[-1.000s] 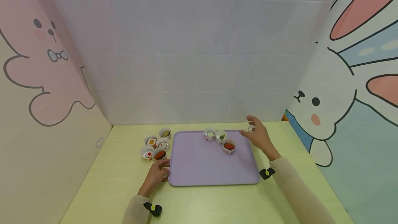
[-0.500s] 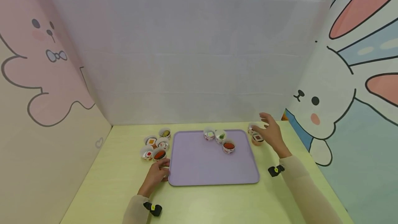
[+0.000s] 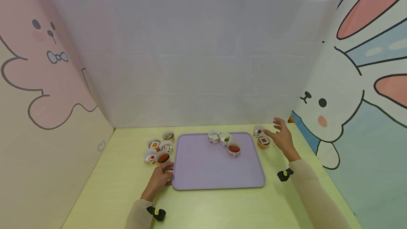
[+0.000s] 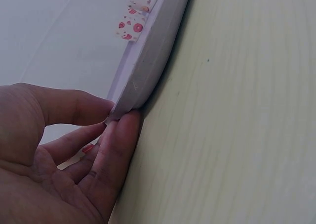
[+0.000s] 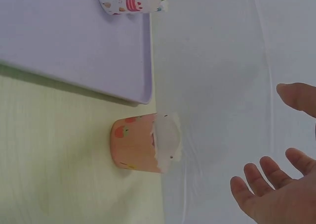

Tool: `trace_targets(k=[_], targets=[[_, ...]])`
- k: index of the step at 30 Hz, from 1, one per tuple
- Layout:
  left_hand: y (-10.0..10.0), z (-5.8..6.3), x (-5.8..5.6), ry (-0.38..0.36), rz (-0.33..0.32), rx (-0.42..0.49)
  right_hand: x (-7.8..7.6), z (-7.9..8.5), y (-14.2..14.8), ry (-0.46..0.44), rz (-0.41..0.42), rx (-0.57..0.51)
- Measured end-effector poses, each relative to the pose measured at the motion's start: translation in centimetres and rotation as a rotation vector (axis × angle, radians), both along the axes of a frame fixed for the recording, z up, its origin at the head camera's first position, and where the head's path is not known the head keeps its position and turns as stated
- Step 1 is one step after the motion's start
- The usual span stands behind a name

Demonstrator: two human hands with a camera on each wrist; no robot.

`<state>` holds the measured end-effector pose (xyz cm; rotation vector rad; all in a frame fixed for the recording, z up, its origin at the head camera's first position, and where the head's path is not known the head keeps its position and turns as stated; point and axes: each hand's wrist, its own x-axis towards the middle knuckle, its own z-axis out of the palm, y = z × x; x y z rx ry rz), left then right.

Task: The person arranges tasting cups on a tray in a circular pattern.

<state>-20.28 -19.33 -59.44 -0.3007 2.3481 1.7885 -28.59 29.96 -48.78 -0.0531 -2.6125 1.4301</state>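
The lilac tray (image 3: 203, 172) lies flat on the table. My left hand (image 3: 159, 179) pinches its left rim, thumb on top and fingers against the outside, as the left wrist view shows. Three paper cups stand towards the tray's back: one with pale contents (image 3: 214, 137), one with green (image 3: 225, 139) and one with orange-red filling (image 3: 234, 149). Right of the tray are an orange paper cup (image 3: 263, 142) and a white one (image 3: 258, 131) behind it. My right hand (image 3: 282, 139) hovers beside these two, fingers spread and holding nothing; the orange cup (image 5: 136, 142) stands apart from it in the right wrist view.
Several more filled paper cups cluster left of the tray, among them one with orange-red filling (image 3: 163, 158) just beyond my left hand. A white sheet (image 3: 190, 63) closes off the table's back. Panels with a pink cartoon animal (image 3: 47, 80) and a rabbit (image 3: 334, 116) flank the sides.
My right hand has moved right, away from the tray's right edge, uncovering the orange cup and the white one behind it. My left hand and the tray have stayed put.
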Motion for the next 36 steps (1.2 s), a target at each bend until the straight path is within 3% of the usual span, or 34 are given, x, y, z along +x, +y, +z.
trace_targets(k=[19,36], targets=[[-0.1,-0.3,-0.2,0.018,-0.01,0.001,-0.9,-5.4,1.6,-0.215,0.036,-0.068],[0.0,-0.2,-0.1,0.0,-0.004,0.007,-1.2,-7.9,0.7,-0.27,0.045,-0.07]])
